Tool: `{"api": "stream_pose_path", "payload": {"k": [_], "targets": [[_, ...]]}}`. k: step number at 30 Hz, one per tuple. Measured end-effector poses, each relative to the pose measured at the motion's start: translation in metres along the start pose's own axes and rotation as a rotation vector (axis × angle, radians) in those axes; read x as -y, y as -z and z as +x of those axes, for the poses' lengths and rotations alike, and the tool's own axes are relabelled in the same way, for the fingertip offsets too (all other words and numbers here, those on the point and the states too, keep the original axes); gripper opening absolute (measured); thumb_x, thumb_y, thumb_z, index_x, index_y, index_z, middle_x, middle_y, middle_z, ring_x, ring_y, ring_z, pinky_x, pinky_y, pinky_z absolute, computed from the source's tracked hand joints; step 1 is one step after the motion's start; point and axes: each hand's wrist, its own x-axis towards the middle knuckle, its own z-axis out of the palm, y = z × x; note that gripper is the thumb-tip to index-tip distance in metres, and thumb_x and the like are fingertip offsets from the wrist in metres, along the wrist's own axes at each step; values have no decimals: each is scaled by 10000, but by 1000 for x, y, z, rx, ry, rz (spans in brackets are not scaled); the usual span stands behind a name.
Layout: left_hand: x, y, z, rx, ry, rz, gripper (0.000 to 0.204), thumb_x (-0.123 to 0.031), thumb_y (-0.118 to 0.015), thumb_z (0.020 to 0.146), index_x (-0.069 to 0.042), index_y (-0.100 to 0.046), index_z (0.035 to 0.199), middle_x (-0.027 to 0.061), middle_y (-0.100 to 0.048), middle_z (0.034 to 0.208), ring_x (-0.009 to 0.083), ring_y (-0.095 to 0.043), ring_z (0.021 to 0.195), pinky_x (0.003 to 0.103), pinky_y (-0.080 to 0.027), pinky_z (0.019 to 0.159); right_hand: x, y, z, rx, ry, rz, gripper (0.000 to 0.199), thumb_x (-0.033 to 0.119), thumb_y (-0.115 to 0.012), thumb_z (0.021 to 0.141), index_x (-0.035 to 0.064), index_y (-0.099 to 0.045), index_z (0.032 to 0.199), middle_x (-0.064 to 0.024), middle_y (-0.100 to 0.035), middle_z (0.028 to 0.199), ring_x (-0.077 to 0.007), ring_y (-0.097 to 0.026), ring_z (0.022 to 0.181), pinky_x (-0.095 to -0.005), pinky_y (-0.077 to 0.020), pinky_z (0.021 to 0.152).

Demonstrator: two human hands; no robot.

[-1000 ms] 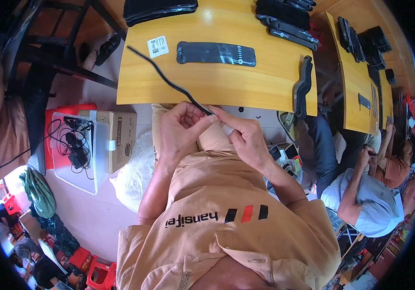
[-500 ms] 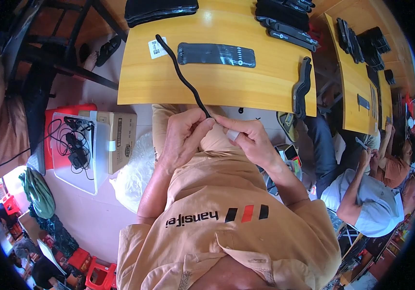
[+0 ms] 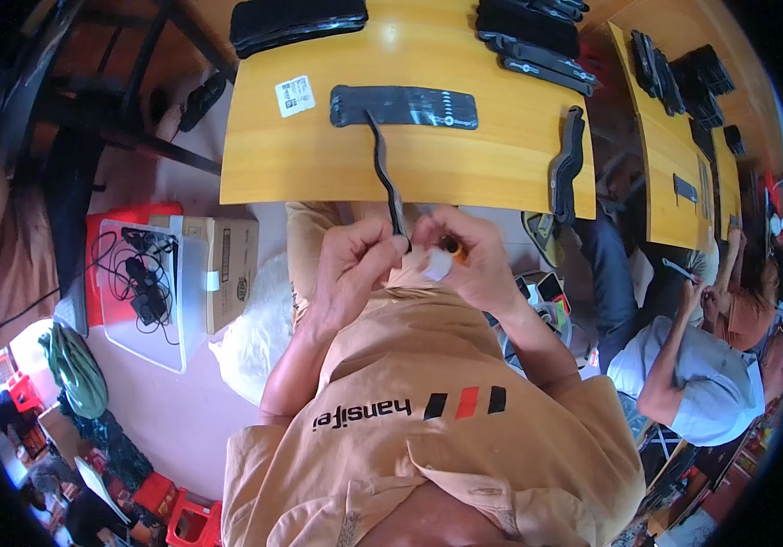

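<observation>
A narrow black strap [image 3: 384,173] runs up from my left hand [image 3: 353,264] toward the table, its far end in front of a flat black packet of straps. My left hand is closed, pinching the strap's near end between thumb and fingers. My right hand [image 3: 475,264] is close beside it, just apart from the strap. Its fingers are curled round a small yellow-and-black object [image 3: 453,246] whose kind I cannot make out. A white wrap [image 3: 437,265] shows on that hand's thumb. The flat packet [image 3: 404,107] lies on the wooden table [image 3: 291,173].
A white printed label [image 3: 295,96] lies at the table's left. Black strap stacks [image 3: 298,25] sit at the back, with a bent black bundle [image 3: 567,164] by the right edge. A clear bin of cables [image 3: 141,292] stands left on the floor. Co-workers sit at both sides.
The strap has turned, its far end moving right from the label to the packet. My right hand has come off the strap, and a yellow-and-black object now shows in it.
</observation>
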Motion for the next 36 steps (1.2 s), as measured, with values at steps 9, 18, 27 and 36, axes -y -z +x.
{"api": "stream_pose_path", "payload": {"k": [9,18,27,36], "targets": [[6,8,-4,253,175,-174,260,-146,-547,817,-58,-459,589,-30,-449,510,14,-362,443,175,-246,391,2,12,1,322,-12,111,135,116,-545,823,5,-506,758,-24,-451,561,-80,-394,488,-234,-310,444],[17,-3,8,358,197,-713,288,-231,-554,821,-74,-464,598,-26,-424,513,45,-369,440,181,-270,407,-24,1,0,306,-322,1416,263,249,-448,871,80,-430,670,-32,-417,428,-74,-312,281,-197,-237,299],[8,-7,9,64,-133,492,347,-248,-495,867,18,-499,643,104,-447,489,195,-451,442,320,-340,441,-36,0,2,110,-267,956,250,237,-443,856,56,-430,684,-38,-417,464,-63,-287,302,-189,-199,298],[15,-15,5,93,-20,303,334,-201,-469,889,17,-496,638,59,-455,486,124,-432,441,288,-356,437,-12,0,-4,-11,-246,197,297,223,-586,844,38,-493,632,36,-422,498,-21,-373,453,-192,-265,398]]}}
